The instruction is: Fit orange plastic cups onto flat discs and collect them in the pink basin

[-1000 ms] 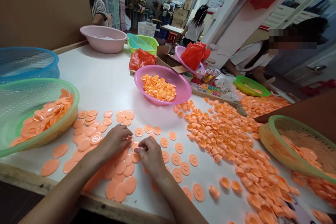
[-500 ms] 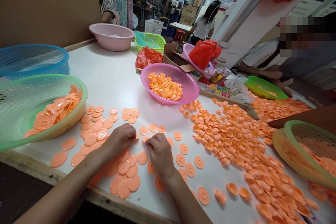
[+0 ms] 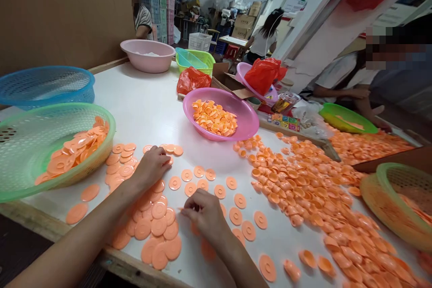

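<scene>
A worker's right hand (image 3: pixel 204 211) pinches a disc (image 3: pixel 180 209) between thumb and fingertips above a white table (image 3: pixel 145 99). The orange piece shows as a thin sliver, nearly edge-on, its visible length running roughly left to right and its free edge pointing left, toward a heap (image 3: pixel 158 222) of overlapping discs. The left hand (image 3: pixel 153 165) reaches farther in, fingers curled close together just beside a small cluster (image 3: pixel 173 149); orange shows at its fingertips, but whether that piece is gripped cannot be told.

Discs laid out singly (image 3: pixel 240 200) beyond and to the right of the right hand lie flat, centre rings facing up. The left forearm (image 3: pixel 91 229) crosses over the heap's near left side, hiding part of it, while the right forearm (image 3: pixel 238 256) partly covers discs beneath.

Small orange cups (image 3: pixel 303 180) spread across the table's right side, mouths turned many ways; a few lie apart near the front. Past the hands stands a pink basin (image 3: pixel 248 121) of cups, with a red bag (image 3: pixel 194 80) behind it. At left, a green basket (image 3: pixel 97 156) holds more discs, in front of a blue basket (image 3: pixel 89 93). A co-worker (image 3: pixel 340 72) sits at far right.
</scene>
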`<state>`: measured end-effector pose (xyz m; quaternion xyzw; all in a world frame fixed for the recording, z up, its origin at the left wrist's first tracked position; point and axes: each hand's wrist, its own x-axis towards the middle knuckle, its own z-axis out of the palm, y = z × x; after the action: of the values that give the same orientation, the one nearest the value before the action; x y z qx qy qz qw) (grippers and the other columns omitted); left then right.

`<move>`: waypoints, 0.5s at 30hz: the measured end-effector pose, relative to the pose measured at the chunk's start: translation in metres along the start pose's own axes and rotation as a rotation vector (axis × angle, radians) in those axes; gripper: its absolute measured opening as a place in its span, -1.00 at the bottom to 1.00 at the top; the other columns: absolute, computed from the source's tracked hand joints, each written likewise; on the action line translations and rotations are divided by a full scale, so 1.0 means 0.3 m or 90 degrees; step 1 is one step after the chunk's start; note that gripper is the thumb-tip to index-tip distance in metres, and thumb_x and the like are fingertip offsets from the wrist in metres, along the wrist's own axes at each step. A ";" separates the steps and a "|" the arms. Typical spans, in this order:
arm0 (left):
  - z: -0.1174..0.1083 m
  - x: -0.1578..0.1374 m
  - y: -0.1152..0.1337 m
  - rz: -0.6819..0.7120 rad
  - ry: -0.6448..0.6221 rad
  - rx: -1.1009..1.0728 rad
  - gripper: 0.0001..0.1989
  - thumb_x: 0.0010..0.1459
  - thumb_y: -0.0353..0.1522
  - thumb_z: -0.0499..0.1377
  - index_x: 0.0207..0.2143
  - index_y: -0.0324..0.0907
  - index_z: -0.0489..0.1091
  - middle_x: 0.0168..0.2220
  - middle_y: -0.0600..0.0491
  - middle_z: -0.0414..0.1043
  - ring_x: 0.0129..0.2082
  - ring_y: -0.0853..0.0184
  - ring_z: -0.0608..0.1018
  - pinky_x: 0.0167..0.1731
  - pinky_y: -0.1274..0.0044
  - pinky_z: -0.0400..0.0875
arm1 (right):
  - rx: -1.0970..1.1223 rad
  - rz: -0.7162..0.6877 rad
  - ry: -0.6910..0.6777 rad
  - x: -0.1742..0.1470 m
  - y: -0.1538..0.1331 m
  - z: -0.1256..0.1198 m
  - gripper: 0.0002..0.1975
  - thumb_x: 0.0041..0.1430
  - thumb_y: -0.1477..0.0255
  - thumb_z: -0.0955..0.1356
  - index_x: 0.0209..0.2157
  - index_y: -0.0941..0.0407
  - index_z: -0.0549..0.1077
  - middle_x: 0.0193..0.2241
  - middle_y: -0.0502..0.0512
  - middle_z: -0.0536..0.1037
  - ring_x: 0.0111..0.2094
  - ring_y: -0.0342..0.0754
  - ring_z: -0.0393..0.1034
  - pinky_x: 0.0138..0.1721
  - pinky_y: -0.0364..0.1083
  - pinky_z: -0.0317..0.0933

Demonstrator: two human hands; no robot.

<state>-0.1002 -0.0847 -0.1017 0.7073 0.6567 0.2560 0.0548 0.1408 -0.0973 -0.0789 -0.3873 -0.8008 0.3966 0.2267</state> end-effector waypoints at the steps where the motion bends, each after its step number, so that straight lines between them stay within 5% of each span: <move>1: -0.008 -0.006 0.000 0.005 -0.007 0.008 -0.75 0.26 -0.36 0.09 -0.43 -0.17 0.49 -0.32 -0.04 0.46 -0.24 0.23 0.41 -0.22 0.40 0.30 | 0.013 -0.008 0.047 0.028 0.014 -0.017 -0.81 0.05 0.67 0.38 -0.49 0.09 0.48 -0.47 -0.05 0.45 -0.42 -0.14 0.31 -0.37 -0.16 0.18; 6: -0.053 -0.014 0.041 -0.050 -0.005 -0.021 -0.67 0.31 -0.34 -0.01 -0.49 -0.18 0.40 -0.42 0.01 0.43 -0.35 0.28 0.41 -0.32 0.47 0.23 | -0.213 -0.038 0.247 0.212 0.137 -0.124 -0.78 0.19 0.59 0.32 -0.47 0.11 0.54 -0.45 0.07 0.48 -0.30 -0.03 0.33 -0.26 -0.10 0.19; 10: -0.017 0.028 0.083 -0.141 -0.006 -0.096 -0.72 0.24 -0.37 0.05 -0.49 -0.18 0.45 -0.52 0.11 0.43 -0.47 0.37 0.43 -0.43 0.56 0.20 | -0.361 -0.002 0.198 0.304 0.174 -0.140 -0.76 0.21 0.60 0.31 -0.48 0.11 0.54 -0.44 0.11 0.48 -0.27 0.00 0.32 -0.28 -0.11 0.17; 15: 0.042 0.072 0.078 -0.191 -0.014 -0.085 -0.83 0.16 -0.37 0.15 -0.45 -0.17 0.51 -0.52 0.10 0.49 -0.49 0.36 0.46 -0.45 0.55 0.24 | -0.262 -0.050 0.103 0.417 0.083 -0.032 -0.86 0.22 0.54 0.35 -0.25 0.09 0.56 -0.29 0.12 0.51 -0.17 0.00 0.36 -0.14 -0.09 0.21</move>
<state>-0.0735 -0.0638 -0.0965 0.5988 0.7359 0.2801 0.1464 0.0835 0.0169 -0.0866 -0.4249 -0.8583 0.1834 0.2218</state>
